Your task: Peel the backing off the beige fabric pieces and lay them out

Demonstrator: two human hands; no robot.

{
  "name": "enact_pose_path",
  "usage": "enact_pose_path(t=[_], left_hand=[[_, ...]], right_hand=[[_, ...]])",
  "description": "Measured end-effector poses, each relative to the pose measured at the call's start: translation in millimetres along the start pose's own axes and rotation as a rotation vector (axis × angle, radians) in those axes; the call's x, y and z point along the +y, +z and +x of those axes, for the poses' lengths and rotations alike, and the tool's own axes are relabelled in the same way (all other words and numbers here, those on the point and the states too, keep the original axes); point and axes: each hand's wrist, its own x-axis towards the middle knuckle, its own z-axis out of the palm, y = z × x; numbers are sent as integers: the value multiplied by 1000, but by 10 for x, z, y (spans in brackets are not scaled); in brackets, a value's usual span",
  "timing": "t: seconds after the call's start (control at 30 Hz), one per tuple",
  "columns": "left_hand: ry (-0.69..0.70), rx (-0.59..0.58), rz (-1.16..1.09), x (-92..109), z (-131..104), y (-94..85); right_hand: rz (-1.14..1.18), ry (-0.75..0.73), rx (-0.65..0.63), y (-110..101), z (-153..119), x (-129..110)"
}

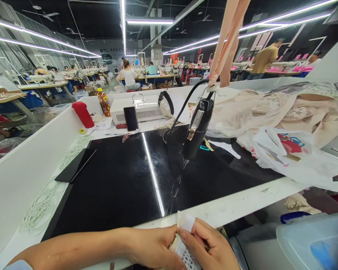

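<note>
Near the bottom centre of the head view, my left hand (157, 245) and my right hand (210, 245) meet at the table's front edge. Both have their fingers closed on a small piece of pale fabric (188, 224), which has a white strip at the top and a dotted patterned part lower down. Beyond them lies a glossy black board (115, 187). A black handheld tool (198, 127) hangs tip down over the board from peach fabric strips (224, 41), with a black cable looping from its top.
A white box device (146, 108), phone (131, 118), red cup (83, 114) and bottle (103, 101) line the back. Pale green cords (42, 206) lie left. Bagged fabric (293, 112) fills the right. A plastic bin (312, 240) stands front right. People sit and stand farther off.
</note>
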Motion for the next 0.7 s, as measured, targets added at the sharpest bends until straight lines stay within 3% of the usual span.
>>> enact_pose_path(t=[0.2, 0.37, 0.5, 0.63, 0.7], left_hand=[[0, -13, 27, -43, -27, -18], [-28, -15, -1, -32, -21, -26], [-23, -19, -66, 1, -11, -35], [-116, 66, -193, -77, -117, -22], [-77, 81, -233, -144, -137, -85]], right_hand=[[3, 97, -102, -43, 8, -52], [160, 176, -99, 0, -9, 21], [388, 201, -154, -80, 18, -1], [663, 133, -53, -248, -50, -92], [666, 68, 49, -343, -116, -96]])
